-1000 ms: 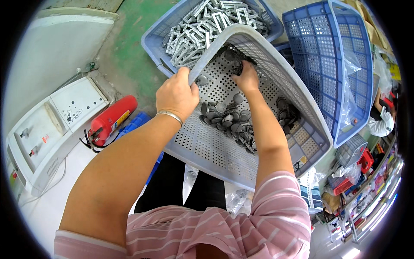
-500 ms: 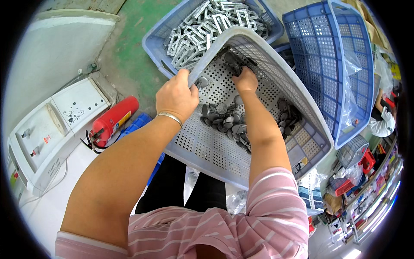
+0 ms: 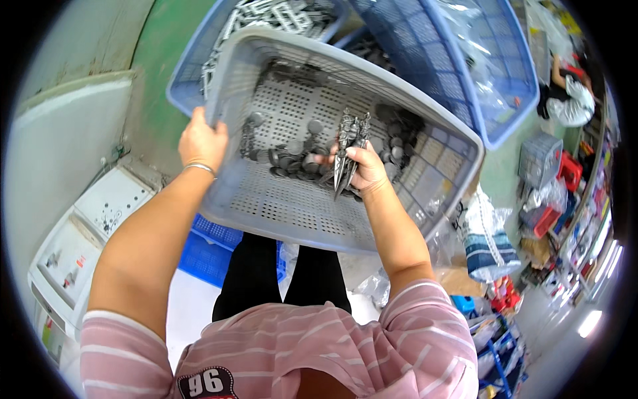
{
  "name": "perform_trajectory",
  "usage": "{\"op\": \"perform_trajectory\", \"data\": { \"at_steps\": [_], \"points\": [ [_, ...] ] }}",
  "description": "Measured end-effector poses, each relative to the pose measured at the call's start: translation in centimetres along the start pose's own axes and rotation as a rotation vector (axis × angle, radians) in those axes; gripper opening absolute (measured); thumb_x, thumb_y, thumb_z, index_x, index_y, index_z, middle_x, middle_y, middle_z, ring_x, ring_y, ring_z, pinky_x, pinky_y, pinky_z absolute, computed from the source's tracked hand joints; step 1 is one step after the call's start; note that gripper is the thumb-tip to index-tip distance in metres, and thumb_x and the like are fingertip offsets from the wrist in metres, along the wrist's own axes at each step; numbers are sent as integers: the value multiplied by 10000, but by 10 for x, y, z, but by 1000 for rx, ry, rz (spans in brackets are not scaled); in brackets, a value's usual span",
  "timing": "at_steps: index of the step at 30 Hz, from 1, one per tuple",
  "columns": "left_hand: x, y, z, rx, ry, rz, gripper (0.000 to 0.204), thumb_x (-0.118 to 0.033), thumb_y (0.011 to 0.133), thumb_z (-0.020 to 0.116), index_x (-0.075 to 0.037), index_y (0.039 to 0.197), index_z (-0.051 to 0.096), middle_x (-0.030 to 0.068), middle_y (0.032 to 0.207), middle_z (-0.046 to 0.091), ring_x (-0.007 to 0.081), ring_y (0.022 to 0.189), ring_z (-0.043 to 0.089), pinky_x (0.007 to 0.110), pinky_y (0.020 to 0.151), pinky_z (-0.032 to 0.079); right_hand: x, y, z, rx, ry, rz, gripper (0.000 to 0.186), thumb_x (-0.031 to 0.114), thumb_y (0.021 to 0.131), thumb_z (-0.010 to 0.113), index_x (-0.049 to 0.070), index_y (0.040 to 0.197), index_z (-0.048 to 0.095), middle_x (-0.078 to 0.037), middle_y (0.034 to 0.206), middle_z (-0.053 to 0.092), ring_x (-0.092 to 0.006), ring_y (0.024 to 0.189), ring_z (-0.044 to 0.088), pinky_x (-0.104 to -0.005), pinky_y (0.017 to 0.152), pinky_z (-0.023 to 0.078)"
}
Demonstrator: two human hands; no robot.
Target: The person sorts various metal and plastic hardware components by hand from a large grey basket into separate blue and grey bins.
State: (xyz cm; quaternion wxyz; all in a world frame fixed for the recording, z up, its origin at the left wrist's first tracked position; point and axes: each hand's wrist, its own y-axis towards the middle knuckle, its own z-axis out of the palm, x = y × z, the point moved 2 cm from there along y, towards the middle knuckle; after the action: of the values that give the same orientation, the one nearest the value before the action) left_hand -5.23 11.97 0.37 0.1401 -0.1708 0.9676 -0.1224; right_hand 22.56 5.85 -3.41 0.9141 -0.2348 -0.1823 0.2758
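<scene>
Clasping a bunch of pointed metal pieces [image 3: 345,149], my right hand [image 3: 367,169] is over the grey-blue basket [image 3: 299,216], toward four o'clock from its middle; their tips aim roughly at six. I can't tell whether they touch the round dark discs [image 3: 289,159] below. My left hand [image 3: 203,146] grips the basket's rim at nine o'clock. The discs lie heaped inside at eight o'clock, with more at three. Beyond the basket, a blue crate [image 3: 183,90] of metal frames [image 3: 279,16] sits at eleven o'clock, and a striped bag [image 3: 492,253] at four.
</scene>
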Motion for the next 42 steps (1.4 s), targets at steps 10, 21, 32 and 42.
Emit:
{"op": "perform_trajectory", "data": {
  "at_steps": [10, 21, 32, 42],
  "points": [
    [0, -3, -4, -81, 135, -9, 482, -286, 712, 588, -49, 1120, 493, 212, 943, 609, 382, 885, 572, 437, 766, 444, 97, -186, -22, -117, 6, -372, 417, 79, 662, 671, -20, 1025, 491, -143, 842, 584, -285, 741, 616, -492, 735, 506],
    [9, 5, 5, -96, 195, -16, 525, -287, 713, 573, -42, 1167, 473, 215, 981, 600, 371, 918, 566, 422, 805, 434, 215, -217, -234, -1086, -54, -428, 305, 105, 855, 508, -52, 1109, 447, -205, 1049, 526, -276, 891, 568, -358, 790, 493],
    [3, -1, 0, -183, 209, 15, 372, -272, 710, 582, -53, 1005, 520, 208, 871, 618, 390, 837, 578, 437, 746, 446, 196, -181, -224, -1321, -1237, -285, 490, -10, 729, 495, 23, 1215, 446, -149, 1201, 495, -290, 1029, 515, -343, 832, 442],
    [20, 10, 7, -187, 165, 41, 409, -257, 722, 591, -23, 1049, 518, 207, 884, 619, 374, 839, 586, 412, 744, 447, 203, -131, -243, -1025, -2515, 472, 270, 159, 849, 388, 129, 985, 619, -20, 1043, 604, -177, 1062, 498, -504, 1040, 142]
  ]
}}
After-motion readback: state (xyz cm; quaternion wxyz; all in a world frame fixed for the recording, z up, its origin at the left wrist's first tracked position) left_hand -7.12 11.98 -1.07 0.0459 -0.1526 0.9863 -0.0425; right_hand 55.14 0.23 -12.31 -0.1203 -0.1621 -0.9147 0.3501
